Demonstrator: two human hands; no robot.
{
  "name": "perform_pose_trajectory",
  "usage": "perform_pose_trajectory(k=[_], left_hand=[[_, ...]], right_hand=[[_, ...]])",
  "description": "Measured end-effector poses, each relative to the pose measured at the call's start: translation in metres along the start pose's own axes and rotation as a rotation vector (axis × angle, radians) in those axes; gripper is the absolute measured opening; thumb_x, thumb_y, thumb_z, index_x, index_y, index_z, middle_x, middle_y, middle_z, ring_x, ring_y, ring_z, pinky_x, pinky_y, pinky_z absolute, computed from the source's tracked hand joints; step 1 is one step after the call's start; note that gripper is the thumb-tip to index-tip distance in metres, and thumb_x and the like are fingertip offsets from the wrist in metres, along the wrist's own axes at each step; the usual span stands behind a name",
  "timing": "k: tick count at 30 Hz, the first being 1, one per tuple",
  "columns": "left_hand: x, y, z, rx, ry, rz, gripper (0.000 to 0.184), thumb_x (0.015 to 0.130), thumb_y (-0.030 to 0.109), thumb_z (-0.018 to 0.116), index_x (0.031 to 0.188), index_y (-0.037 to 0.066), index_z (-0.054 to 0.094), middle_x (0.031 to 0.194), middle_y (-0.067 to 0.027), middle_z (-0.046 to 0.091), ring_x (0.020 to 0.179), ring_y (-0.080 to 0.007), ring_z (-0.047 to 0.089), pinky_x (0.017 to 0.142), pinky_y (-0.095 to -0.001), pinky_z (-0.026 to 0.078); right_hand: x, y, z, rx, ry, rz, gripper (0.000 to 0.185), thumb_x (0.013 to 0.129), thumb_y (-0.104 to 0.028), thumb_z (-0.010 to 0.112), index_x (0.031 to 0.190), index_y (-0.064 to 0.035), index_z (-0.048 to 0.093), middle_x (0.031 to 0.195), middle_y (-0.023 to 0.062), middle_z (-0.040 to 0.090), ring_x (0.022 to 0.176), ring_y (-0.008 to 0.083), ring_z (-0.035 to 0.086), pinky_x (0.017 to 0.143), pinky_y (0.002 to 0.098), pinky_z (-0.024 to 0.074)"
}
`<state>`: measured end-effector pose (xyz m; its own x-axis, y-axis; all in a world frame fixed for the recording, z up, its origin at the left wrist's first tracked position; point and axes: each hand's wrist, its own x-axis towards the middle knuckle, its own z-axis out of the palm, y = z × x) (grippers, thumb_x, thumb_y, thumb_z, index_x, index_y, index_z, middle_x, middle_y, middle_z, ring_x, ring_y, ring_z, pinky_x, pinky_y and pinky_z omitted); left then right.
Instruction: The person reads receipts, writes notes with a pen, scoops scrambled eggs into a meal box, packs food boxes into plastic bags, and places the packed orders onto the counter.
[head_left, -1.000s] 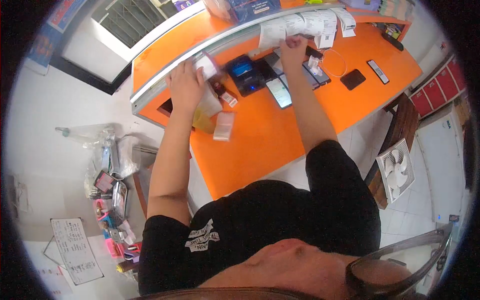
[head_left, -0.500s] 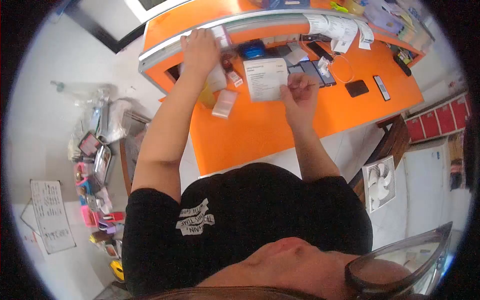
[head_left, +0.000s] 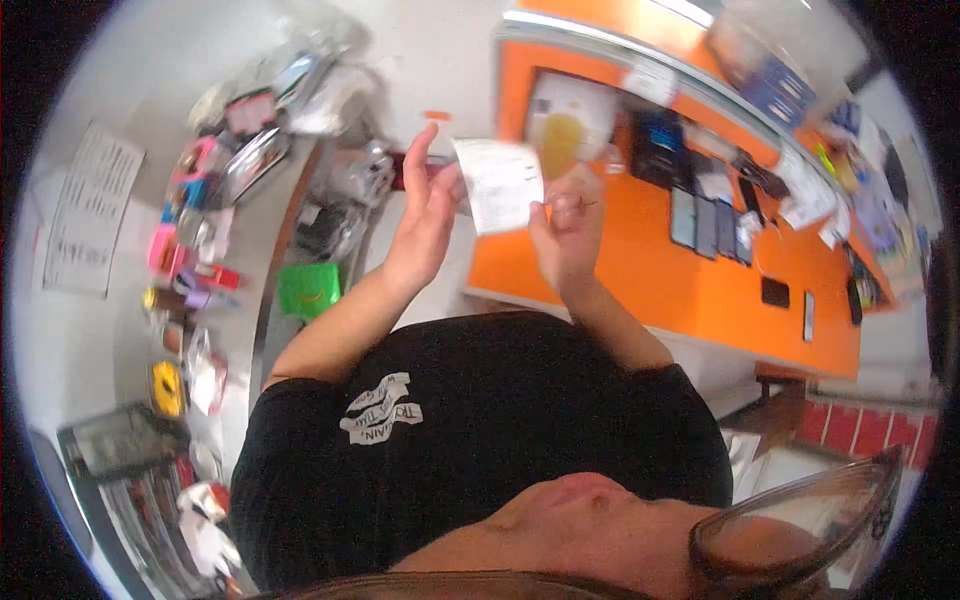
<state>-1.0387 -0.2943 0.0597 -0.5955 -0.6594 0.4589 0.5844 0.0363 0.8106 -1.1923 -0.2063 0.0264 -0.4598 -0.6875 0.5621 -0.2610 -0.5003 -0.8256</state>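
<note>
A white printed paper slip [head_left: 500,185] is held up in front of my chest. My right hand [head_left: 570,230] grips its right edge between thumb and curled fingers. My left hand [head_left: 425,225] is raised at the slip's other side, fingers stretched and apart; whether its fingertips touch the paper I cannot tell. The small print is too blurred to read. Behind the right hand lies the orange desk [head_left: 640,300].
Several phones [head_left: 705,225] lie on the desk, with a dark card-like item [head_left: 775,292] nearer its front edge. Paper slips [head_left: 800,195] hang from the shelf. To the left are a cluttered side counter [head_left: 265,260], a green packet [head_left: 310,290] and plastic bags [head_left: 345,215].
My view has turned left. My left hand has come off the desk shelf and moved beside the slip. My right hand has carried the slip away from the desk, still gripping it.
</note>
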Motion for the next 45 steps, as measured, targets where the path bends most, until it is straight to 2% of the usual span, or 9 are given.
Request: perform_pose_trajectory(k=[5,16,19,27,30,36,40,43,45], left_hand=[[-0.081,0.095,-0.082,0.582,0.218,0.150,0.040,0.086,-0.006,0.058,0.125,0.001,0.055,0.126,-0.0117,0.052,0.121,-0.0210,0.048,0.103,-0.0342,0.036],[-0.323,0.318,-0.289,1.117,0.543,0.140,0.027,0.077,-0.002,0.055,0.101,0.003,0.065,0.099,-0.0105,0.066,0.095,-0.0236,0.060,0.086,-0.0327,0.045],[-0.372,0.352,-0.310,1.123,0.621,0.038,0.027,0.072,-0.003,0.052,0.095,0.004,0.064,0.095,-0.0086,0.065,0.093,-0.0232,0.060,0.086,-0.0322,0.045],[-0.468,0.375,-0.355,1.118,0.646,-0.373,0.027,0.070,-0.003,0.053,0.094,0.008,0.062,0.096,-0.0083,0.063,0.090,-0.0188,0.059,0.080,-0.0305,0.047],[-0.502,0.362,-0.363,0.822,0.879,-0.475,0.025,0.074,0.001,0.056,0.099,0.005,0.061,0.098,-0.0088,0.063,0.102,-0.0235,0.057,0.090,-0.0330,0.043],[-0.605,0.321,-0.442,0.920,1.391,-1.015,0.034,0.085,0.031,0.069,0.097,0.000,0.068,0.090,-0.0196,0.066,0.086,-0.0247,0.065,0.079,-0.0331,0.050],[-0.624,0.326,-0.508,1.236,1.465,-0.927,0.037,0.085,0.036,0.064,0.094,0.000,0.070,0.096,-0.0218,0.067,0.095,-0.0327,0.065,0.084,-0.0377,0.050],[-0.647,0.307,-0.573,1.514,1.328,-0.742,0.040,0.085,0.036,0.064,0.099,-0.001,0.069,0.100,-0.0225,0.067,0.098,-0.0364,0.063,0.088,-0.0405,0.049],[-0.646,0.303,-0.585,1.346,1.259,-0.943,0.043,0.084,0.037,0.065,0.103,-0.002,0.068,0.103,-0.0234,0.066,0.100,-0.0369,0.062,0.091,-0.0403,0.048]], right_hand=[[-0.026,-0.008,0.139,0.155,-0.284,-0.217,0.043,0.075,0.020,0.060,0.100,-0.0058,0.035,0.096,0.0108,0.048,0.089,0.0151,0.050,0.079,0.0255,0.0434],[-0.094,-0.060,0.474,0.784,-0.841,-0.176,0.029,0.089,0.010,0.050,0.105,-0.0059,0.031,0.094,0.0122,0.049,0.079,0.0176,0.051,0.078,0.0306,0.0478],[-0.091,-0.093,0.539,0.872,-1.304,0.003,0.021,0.093,0.002,0.051,0.106,-0.0048,0.035,0.091,0.0102,0.051,0.080,0.0171,0.053,0.078,0.0301,0.0470],[-0.165,-0.082,0.692,0.307,-1.840,-0.251,0.016,0.089,-0.007,0.062,0.096,-0.0038,0.048,0.085,0.0009,0.048,0.080,0.0095,0.047,0.074,0.0284,0.0451],[-0.212,-0.037,0.717,0.239,-1.979,-0.202,0.017,0.087,-0.013,0.062,0.095,-0.0060,0.050,0.083,0.0124,0.058,0.077,0.0280,0.058,0.070,0.0397,0.0455],[-0.267,0.016,0.829,0.093,-1.850,-0.557,0.012,0.088,-0.010,0.052,0.099,-0.0051,0.052,0.089,0.0220,0.061,0.086,0.0413,0.060,0.073,0.0489,0.0458],[-0.281,0.042,0.881,-0.076,-1.869,-0.597,0.011,0.089,-0.010,0.049,0.097,-0.0040,0.052,0.086,0.0241,0.062,0.083,0.0441,0.059,0.071,0.0499,0.0457],[-0.290,0.073,0.877,-0.161,-1.829,-0.276,0.010,0.090,-0.012,0.049,0.095,-0.0037,0.052,0.083,0.0237,0.061,0.081,0.0446,0.058,0.070,0.0492,0.0457],[-0.307,0.111,0.859,-0.063,-1.785,-0.126,0.008,0.091,-0.011,0.050,0.095,-0.0036,0.051,0.080,0.0224,0.061,0.078,0.0421,0.059,0.069,0.0467,0.0462]])
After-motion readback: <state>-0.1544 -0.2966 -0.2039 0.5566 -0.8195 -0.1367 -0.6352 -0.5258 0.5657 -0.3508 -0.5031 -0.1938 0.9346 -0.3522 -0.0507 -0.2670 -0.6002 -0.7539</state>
